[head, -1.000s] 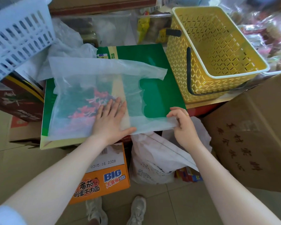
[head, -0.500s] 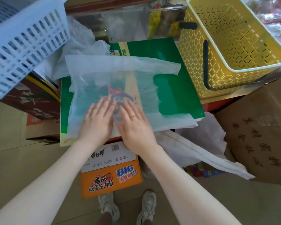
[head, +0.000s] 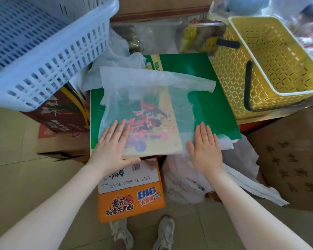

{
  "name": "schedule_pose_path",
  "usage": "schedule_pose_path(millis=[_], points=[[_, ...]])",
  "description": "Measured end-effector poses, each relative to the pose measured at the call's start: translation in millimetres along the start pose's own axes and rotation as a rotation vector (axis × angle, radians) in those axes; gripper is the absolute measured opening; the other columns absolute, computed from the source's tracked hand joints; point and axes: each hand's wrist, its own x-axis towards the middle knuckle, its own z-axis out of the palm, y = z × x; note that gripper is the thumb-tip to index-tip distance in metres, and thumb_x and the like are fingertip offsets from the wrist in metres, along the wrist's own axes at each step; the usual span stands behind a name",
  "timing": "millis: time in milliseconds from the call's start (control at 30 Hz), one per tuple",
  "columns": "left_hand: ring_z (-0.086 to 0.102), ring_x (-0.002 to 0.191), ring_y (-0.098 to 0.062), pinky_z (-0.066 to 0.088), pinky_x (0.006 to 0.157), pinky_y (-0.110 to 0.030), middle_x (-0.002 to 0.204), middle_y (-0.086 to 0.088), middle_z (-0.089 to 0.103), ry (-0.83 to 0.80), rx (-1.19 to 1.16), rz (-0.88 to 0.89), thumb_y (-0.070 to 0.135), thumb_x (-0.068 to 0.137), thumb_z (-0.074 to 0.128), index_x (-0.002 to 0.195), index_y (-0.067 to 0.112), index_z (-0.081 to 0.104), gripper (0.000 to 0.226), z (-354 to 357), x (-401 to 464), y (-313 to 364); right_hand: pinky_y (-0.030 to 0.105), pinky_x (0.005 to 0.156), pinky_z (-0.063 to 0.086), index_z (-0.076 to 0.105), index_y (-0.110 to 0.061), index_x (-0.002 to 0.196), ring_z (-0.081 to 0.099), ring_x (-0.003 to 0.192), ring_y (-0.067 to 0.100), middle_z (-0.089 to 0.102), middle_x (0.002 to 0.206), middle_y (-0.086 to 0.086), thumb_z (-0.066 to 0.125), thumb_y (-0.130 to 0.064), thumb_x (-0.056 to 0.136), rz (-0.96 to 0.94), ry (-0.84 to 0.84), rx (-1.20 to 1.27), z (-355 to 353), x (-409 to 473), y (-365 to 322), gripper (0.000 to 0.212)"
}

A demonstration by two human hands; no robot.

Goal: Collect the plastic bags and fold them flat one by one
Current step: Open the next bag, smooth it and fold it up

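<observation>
Plastic bag (head: 148,91), thin and see-through, lies spread on top of a green box (head: 213,105); the box's printed picture shows through it. Far edge of the bag is rumpled and folded over on itself; near edge reaches the box's front rim.

Left hand (head: 112,143) lies flat on the bag's near left corner, fingers straight and together, thumb out along the box's front edge. Right hand (head: 206,147) lies flat at the bag's near right side, fingers straight, a ring on one finger. Neither hand grips anything; both palms press down.

More crumpled clear bags (head: 116,58) sit behind the box to the left. A white bag (head: 188,184) hangs below the right hand, beside an orange noodle carton (head: 132,202) standing on the floor.

Blue basket (head: 43,47) sits tilted at upper left, over a brown carton (head: 61,114). Yellow basket (head: 271,69) with a black handle stands right of the green box, touching it. Cardboard box (head: 294,159) at far right. Two shoes (head: 143,233) visible on the tiled floor.
</observation>
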Motion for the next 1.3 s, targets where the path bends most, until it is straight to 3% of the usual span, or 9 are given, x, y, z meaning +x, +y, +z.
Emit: schedule_pose_path(millis=[133,233,500,667,833,933,1033,1133,1300], points=[[0.04,0.13,-0.029,0.033,0.108,-0.042,0.141,-0.013,0.042,0.077,-0.06,0.259,0.048,0.098,0.021,0.133,0.003,0.045,0.062,-3,-18,-10,0.042,0.114,0.019,0.036,-0.006,0.142,0.029,0.139,0.031,0.03,0.151,0.015,0.036,-0.061,0.084,-0.316,0.064,-0.079,-11,-12,-43,0.08],[0.054,0.118,-0.029,0.042,0.099,-0.045,0.131,-0.013,0.055,0.162,-0.095,0.418,0.013,0.086,0.052,0.123,0.003,0.056,0.039,3,-26,-13,0.045,0.103,0.039,0.059,-0.01,0.123,0.053,0.122,0.03,0.055,0.133,0.013,0.054,-0.032,0.079,-0.544,0.151,-0.124,-4,-14,-84,0.049],[0.063,0.098,-0.017,0.053,0.076,-0.025,0.113,-0.005,0.064,0.225,-0.458,0.323,0.023,0.091,0.041,0.107,0.007,0.068,0.035,-19,-32,-27,0.025,0.056,0.051,0.061,-0.012,0.085,0.067,0.095,0.021,0.069,0.108,0.003,0.085,-0.002,0.053,-0.591,0.097,-0.001,-14,-7,-84,0.041],[0.058,0.099,-0.014,0.049,0.08,-0.023,0.111,-0.003,0.064,0.323,-0.522,0.311,0.02,0.09,0.041,0.102,0.008,0.068,0.032,-34,-19,-23,0.032,0.064,0.053,0.046,-0.017,0.093,0.065,0.101,0.025,0.067,0.111,0.004,0.066,0.0,0.071,-0.578,0.026,0.061,-23,-14,-75,0.034],[0.049,0.121,-0.031,0.033,0.105,-0.039,0.132,-0.018,0.051,0.197,-0.323,0.298,0.028,0.091,0.03,0.121,-0.001,0.057,0.05,-39,3,-24,0.033,0.072,0.053,0.056,-0.015,0.082,0.059,0.11,0.024,0.064,0.118,0.001,0.04,-0.02,0.084,-0.575,-0.088,0.066,-26,-48,-73,0.017],[0.0,0.143,-0.027,-0.006,0.112,-0.035,0.155,-0.015,0.001,0.019,-0.07,0.212,0.043,0.098,0.021,0.147,0.013,0.016,0.058,-32,21,-32,0.032,0.072,0.053,0.058,-0.017,0.076,0.064,0.1,0.023,0.069,0.104,-0.001,0.039,-0.023,0.078,-0.552,-0.103,0.049,-34,-55,-81,0.02],[-0.02,0.14,-0.024,-0.012,0.113,-0.035,0.152,-0.013,-0.024,-0.072,0.026,0.068,0.067,0.086,0.012,0.146,0.017,-0.015,0.082,-21,24,-42,0.033,0.069,0.049,0.058,-0.018,0.073,0.063,0.087,0.023,0.066,0.089,-0.003,0.04,-0.034,0.083,-0.485,-0.075,0.123,-41,-50,-90,0.026],[-0.02,0.14,-0.022,-0.011,0.115,-0.034,0.151,-0.011,-0.024,-0.074,0.007,0.026,0.085,0.067,0.012,0.143,0.009,-0.021,0.112,-17,25,-41,0.038,0.094,0.045,0.064,-0.013,0.106,0.056,0.116,0.024,0.063,0.12,0.005,0.034,-0.038,0.093,-0.415,0.079,0.186,-37,-28,-110,0.041],[-0.017,0.141,-0.019,-0.011,0.114,-0.036,0.151,-0.008,-0.019,0.007,0.037,0.138,0.096,0.052,0.016,0.142,0.008,-0.016,0.13,-12,15,-45,0.035,0.116,0.006,0.029,-0.01,0.146,0.015,0.145,0.023,0.021,0.155,0.006,0.013,-0.041,0.093,-0.345,0.015,0.154,-12,25,-160,0.063]])
